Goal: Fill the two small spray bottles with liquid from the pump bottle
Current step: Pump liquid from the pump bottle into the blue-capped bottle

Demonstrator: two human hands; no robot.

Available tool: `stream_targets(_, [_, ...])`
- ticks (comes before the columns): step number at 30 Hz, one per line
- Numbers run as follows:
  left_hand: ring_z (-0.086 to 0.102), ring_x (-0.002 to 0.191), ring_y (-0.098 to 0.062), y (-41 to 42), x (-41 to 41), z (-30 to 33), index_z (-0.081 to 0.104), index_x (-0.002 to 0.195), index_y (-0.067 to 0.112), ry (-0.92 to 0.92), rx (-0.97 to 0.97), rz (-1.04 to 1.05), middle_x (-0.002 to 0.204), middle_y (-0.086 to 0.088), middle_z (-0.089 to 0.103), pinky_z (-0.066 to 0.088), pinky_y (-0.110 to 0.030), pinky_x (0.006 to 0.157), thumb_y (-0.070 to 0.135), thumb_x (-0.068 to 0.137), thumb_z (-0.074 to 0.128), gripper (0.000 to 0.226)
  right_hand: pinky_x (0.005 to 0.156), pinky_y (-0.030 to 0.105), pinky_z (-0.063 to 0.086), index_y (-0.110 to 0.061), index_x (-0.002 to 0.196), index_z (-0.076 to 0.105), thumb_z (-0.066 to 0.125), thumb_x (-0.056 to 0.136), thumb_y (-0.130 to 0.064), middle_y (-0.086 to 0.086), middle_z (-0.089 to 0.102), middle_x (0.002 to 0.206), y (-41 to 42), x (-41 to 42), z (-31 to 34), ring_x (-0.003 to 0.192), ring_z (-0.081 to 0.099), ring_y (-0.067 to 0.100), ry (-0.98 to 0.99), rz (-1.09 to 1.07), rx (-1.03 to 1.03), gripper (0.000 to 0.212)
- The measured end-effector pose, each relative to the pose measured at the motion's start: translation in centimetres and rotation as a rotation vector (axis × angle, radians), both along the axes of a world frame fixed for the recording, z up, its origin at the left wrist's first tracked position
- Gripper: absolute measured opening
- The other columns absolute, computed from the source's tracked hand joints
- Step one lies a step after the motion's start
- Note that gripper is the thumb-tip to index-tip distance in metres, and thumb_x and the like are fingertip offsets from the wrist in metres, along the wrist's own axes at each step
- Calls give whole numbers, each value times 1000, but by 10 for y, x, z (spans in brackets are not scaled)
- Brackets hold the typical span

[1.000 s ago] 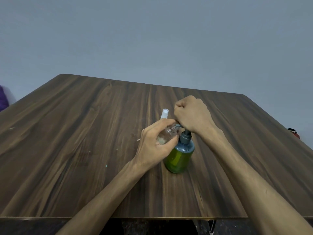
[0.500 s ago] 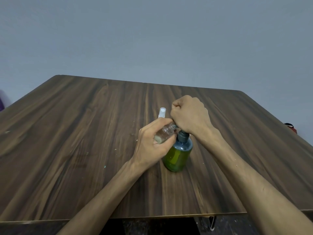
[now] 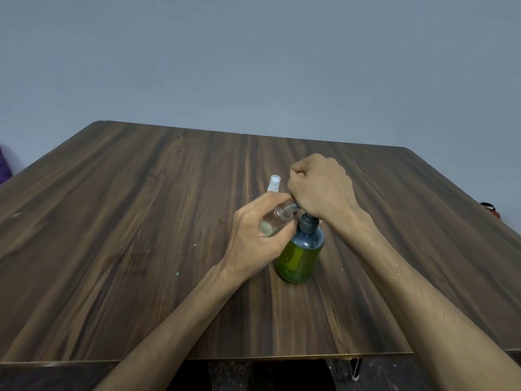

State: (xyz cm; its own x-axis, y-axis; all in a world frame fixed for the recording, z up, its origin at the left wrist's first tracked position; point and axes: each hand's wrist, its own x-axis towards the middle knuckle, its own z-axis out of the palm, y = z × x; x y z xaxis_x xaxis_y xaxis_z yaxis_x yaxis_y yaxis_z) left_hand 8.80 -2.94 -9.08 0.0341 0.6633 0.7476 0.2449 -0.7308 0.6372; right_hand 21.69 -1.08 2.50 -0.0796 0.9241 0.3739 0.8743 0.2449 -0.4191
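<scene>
A green pump bottle [image 3: 299,256] with a dark blue-grey collar stands upright on the wooden table [image 3: 141,221]. My right hand [image 3: 321,189] is closed in a fist over its pump head, which is hidden. My left hand [image 3: 258,238] grips a small clear spray bottle [image 3: 277,220], tilted, with its open threaded neck held right at the pump's spout. A little pale liquid lies in its lower end. Behind my left hand a second small bottle with a white spray top [image 3: 274,184] pokes up; its body is hidden.
The table's near edge [image 3: 253,358] runs across the bottom, with a dark gap and a metal leg below. A plain grey wall stands behind. A purple thing [image 3: 4,167] shows at the far left and a red-and-dark thing [image 3: 490,208] past the right edge.
Both hands and the bottles hold about the same pose. The pump collar shows slightly more below my right fist. The view has shifted a little.
</scene>
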Motion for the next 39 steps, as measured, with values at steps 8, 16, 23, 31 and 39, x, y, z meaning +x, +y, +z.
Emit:
stream_targets(8, [73, 88, -21, -1, 1, 1, 75, 112, 3, -2, 2, -1, 99, -2, 75, 60, -47, 75, 4, 87, 78, 25, 53, 32, 34, -10, 54, 42, 43, 69, -9, -2, 39, 49, 0, 1, -3, 54, 37, 20, 63, -5, -13, 16])
stream_targets(16, [73, 88, -21, -2, 1, 2, 74, 113, 2, -1, 0, -2, 100, -3, 74, 60, -42, 75, 4, 87, 78, 26, 54, 32, 38, -10, 55, 47, 44, 71, -9, -1, 43, 50, 0, 2, -4, 54, 40, 20, 62, -2, -29, 16])
stream_targets(23, [73, 89, -22, -2, 0, 3, 74, 112, 2, -8, 4, -4, 100, -4, 74, 61, -44, 77, 4, 88, 78, 25, 55, 36, 44, -3, 61, 54, 43, 69, -9, 2, 49, 50, 3, 3, -3, 54, 45, 22, 82, 6, 1, 15])
stream_targets(31, [73, 89, -23, -2, 1, 2, 74, 112, 2, -16, 10, 4, 100, -5, 74, 60, -49, 76, 6, 88, 77, 24, 55, 36, 45, -2, 62, 56, 44, 70, -8, 5, 51, 51, 3, 3, -1, 53, 45, 23, 74, 0, 13, 16])
stream_targets(39, [74, 89, -23, -2, 1, 2, 74, 112, 1, -9, 16, 12, 100, -5, 74, 60, -48, 77, 4, 88, 78, 25, 52, 35, 43, -3, 60, 55, 43, 69, -8, 6, 52, 52, 2, 3, 0, 52, 46, 22, 73, -15, 44, 16])
